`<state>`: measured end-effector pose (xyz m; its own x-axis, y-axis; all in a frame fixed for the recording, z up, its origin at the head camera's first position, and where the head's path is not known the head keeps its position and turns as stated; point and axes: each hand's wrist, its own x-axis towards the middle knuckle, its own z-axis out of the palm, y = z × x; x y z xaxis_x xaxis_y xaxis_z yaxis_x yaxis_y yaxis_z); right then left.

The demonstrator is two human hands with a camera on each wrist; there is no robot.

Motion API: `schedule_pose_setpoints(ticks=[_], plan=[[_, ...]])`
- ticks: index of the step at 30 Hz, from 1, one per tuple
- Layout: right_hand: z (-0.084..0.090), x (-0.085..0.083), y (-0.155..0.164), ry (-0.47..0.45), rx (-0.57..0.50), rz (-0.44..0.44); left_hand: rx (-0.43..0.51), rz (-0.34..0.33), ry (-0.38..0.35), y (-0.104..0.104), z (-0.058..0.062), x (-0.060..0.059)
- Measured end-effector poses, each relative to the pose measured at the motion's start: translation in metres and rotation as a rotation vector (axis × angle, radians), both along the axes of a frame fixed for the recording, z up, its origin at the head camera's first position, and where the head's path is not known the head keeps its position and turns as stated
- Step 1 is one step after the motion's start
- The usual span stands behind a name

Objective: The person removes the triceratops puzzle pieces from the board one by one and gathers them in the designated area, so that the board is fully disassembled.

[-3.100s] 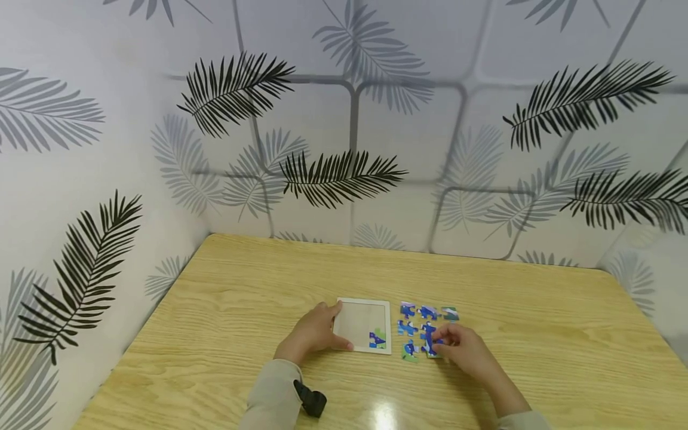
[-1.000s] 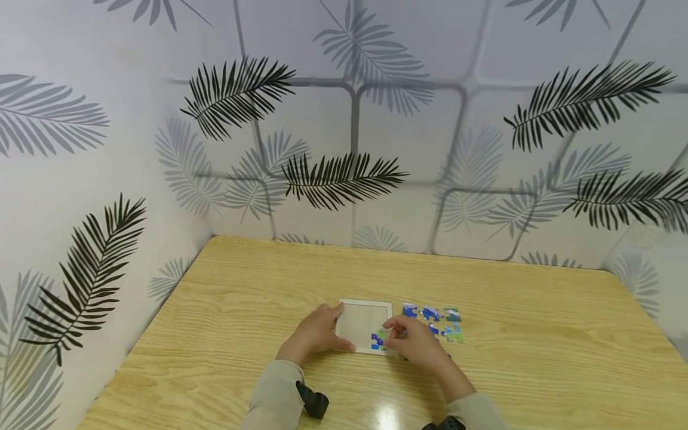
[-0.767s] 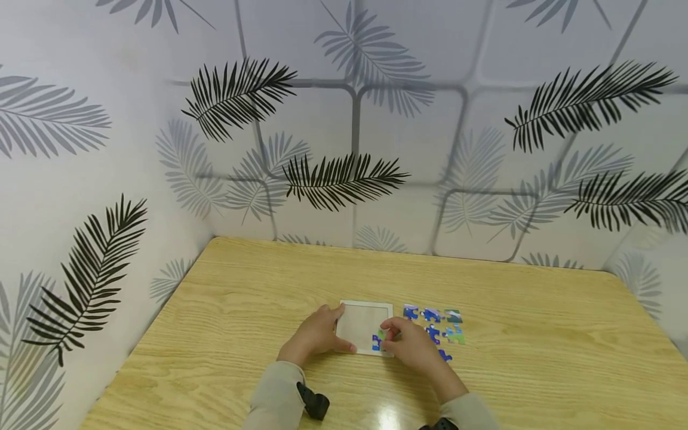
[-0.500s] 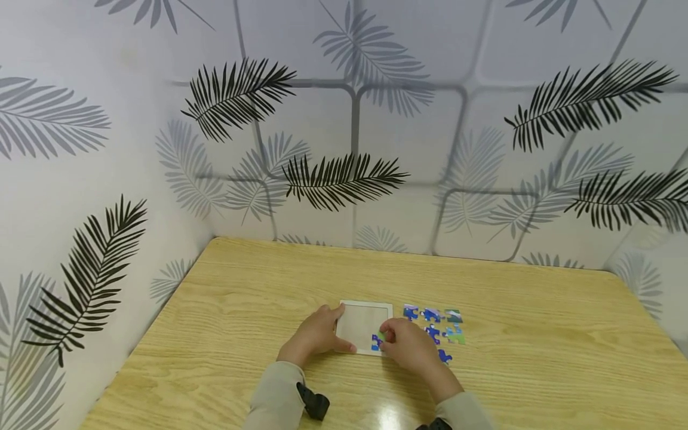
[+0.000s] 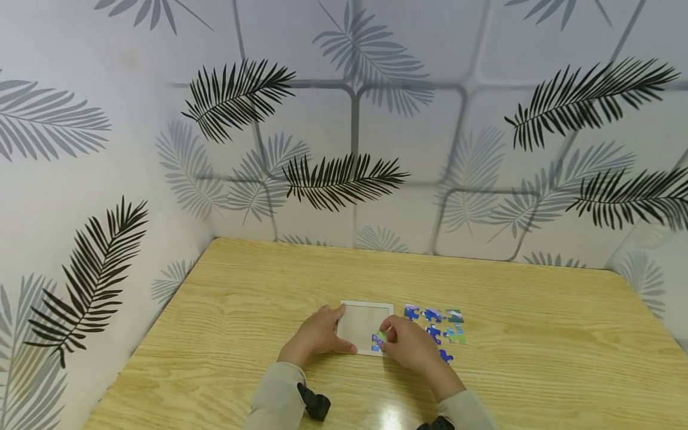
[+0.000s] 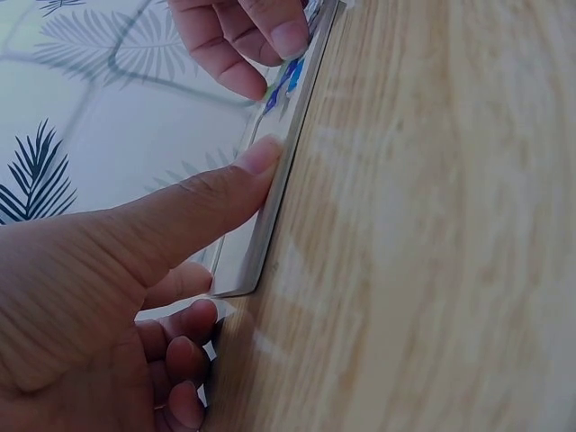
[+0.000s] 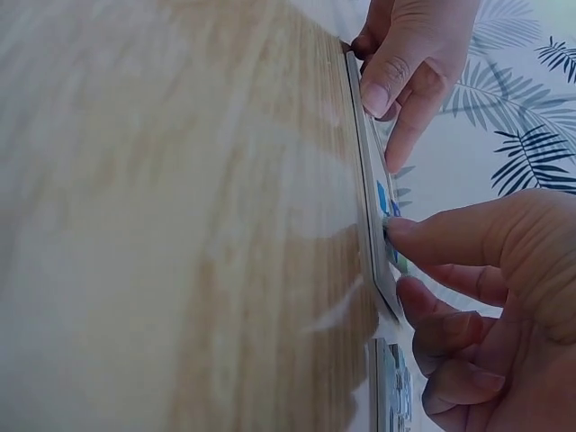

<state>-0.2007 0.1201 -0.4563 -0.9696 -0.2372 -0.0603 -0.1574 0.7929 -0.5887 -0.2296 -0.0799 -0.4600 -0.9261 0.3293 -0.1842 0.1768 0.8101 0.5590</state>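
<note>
Two hands at tray [image 5: 361,307]: left hand [image 5: 317,334] gripping its corner, right hand [image 5: 409,343] fingers pressing piece [image 5: 378,341]; loose pieces [image 5: 444,325] beside, on bench [image 5: 537,358].

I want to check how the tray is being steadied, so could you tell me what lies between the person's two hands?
In the head view, the white puzzle tray lies between them: the left hand holds its left edge, while the right hand presses puzzle pieces into its near right corner.

Beige long sleeves [image 5: 271,394] cover both forearms, each with a black wrist strap [image 5: 313,403]
</note>
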Motion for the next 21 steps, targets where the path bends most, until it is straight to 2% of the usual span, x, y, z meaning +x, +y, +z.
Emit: schedule_pose_setpoints(ticks=[8,13,21], plan=[[-0.0003,0.0005,-0.001,0.028,-0.026,-0.02,0.006,0.005,-0.014,0.0,0.0002,0.0],[-0.0016,0.0011,-0.0019,0.003,-0.073,-0.047,0.0,0.003,-0.016,0.0,0.0001,0.0001],[-0.0027,0.0026,0.0057,0.004,-0.279,-0.077,-0.002,-0.005,-0.004,-0.0006,0.0006,0.0002]])
